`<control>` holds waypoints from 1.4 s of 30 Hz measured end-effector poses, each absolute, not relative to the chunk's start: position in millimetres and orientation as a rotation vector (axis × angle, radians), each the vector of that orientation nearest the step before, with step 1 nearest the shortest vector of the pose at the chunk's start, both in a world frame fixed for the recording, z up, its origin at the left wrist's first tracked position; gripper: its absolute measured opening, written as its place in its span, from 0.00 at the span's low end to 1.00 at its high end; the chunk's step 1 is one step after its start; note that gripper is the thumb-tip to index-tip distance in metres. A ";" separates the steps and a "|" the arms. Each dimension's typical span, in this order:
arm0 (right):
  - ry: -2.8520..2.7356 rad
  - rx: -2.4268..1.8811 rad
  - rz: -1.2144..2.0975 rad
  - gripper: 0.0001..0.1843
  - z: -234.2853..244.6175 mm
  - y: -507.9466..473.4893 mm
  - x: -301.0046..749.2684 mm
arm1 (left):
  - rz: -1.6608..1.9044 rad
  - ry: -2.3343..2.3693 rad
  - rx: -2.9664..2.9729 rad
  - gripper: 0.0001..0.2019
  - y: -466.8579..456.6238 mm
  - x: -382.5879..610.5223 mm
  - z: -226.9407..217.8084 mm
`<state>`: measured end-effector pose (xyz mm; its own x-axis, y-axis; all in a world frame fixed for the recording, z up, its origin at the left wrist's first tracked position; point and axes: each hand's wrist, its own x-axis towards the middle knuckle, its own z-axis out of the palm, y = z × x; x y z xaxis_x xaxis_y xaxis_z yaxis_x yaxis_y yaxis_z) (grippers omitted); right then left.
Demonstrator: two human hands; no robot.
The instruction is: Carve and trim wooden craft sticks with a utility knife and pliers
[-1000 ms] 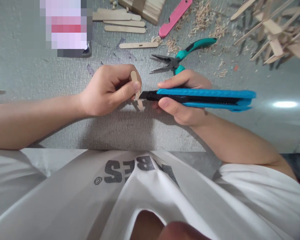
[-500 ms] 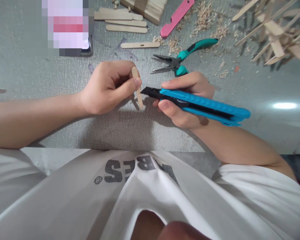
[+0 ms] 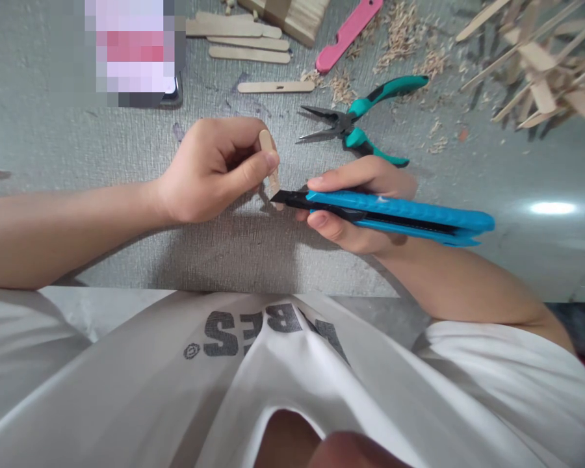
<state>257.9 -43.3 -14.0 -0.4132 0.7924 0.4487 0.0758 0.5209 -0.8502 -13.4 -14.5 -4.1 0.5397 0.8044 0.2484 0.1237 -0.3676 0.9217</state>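
My left hand (image 3: 224,170) pinches a wooden craft stick (image 3: 266,142) between thumb and fingers, the stick slanting down toward me. In my right hand (image 3: 351,224) is a blue utility knife (image 3: 400,209), its dark blade pointing left. The blade tip overlaps the lower part of the stick; whether it cuts in I cannot tell. Just beyond my right hand lie needle-nose pliers (image 3: 344,123) with teal handles, jaws spread. Another craft stick (image 3: 258,87) with a small slot in its middle rests behind my left hand.
Several loose craft sticks (image 3: 248,54) and a banded bundle (image 3: 302,16) lie at the back. A pink folding-type handle (image 3: 346,39) sits beside wood shavings (image 3: 400,39). Far right stands a lattice of joined sticks (image 3: 541,65). A phone-like device (image 3: 173,91), mostly blurred out, is back left.
The utility knife in my right hand has moved slightly toward me, its blade now lower along the craft stick. More of the pliers' near handle shows. My left hand has hardly moved.
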 end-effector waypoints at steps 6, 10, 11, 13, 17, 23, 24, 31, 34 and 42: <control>-1.759 -0.866 0.904 0.18 -16.5 -46.2 257.7 | 0.907 0.796 1.800 0.24 -16.6 -10.6 -3.1; -1.799 -0.899 0.912 0.18 -17.1 -43.0 258.2 | 0.941 0.779 1.778 0.24 -16.8 -9.7 -2.8; -1.823 -0.930 0.924 0.19 -16.7 -42.8 259.3 | 0.945 0.784 1.777 0.24 -16.7 -9.8 -2.8; -1.863 -0.991 0.942 0.22 -15.7 -43.6 261.5 | 0.958 0.763 1.784 0.22 -16.1 -10.1 -3.1; -1.834 -1.024 0.932 0.23 -15.5 -45.3 261.9 | 0.956 0.716 1.778 0.21 -15.4 -10.3 -2.4; -1.791 -0.832 0.948 0.16 -15.7 -38.6 257.8 | 0.926 0.746 1.768 0.23 -14.5 -9.7 -2.7; -1.801 -0.831 0.952 0.16 -15.7 -37.6 258.2 | 0.933 0.742 1.771 0.22 -14.1 -9.6 -3.2; -1.803 -0.905 0.988 0.18 -15.3 -42.0 262.2 | 0.920 0.786 1.788 0.24 -16.3 -9.7 0.6; -1.795 -0.907 0.997 0.16 -11.1 -41.3 260.1 | 0.900 0.787 1.786 0.24 -16.1 -9.9 1.0; -1.827 -0.814 0.982 0.14 -12.0 -36.5 260.3 | 0.945 0.777 1.752 0.25 -16.9 -7.9 3.7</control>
<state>260.3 -36.5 -12.0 -0.3963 0.8315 0.3893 0.1341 0.4720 -0.8714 -7.9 -16.9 3.7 0.4965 0.8311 0.2505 0.0849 -0.3336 0.9389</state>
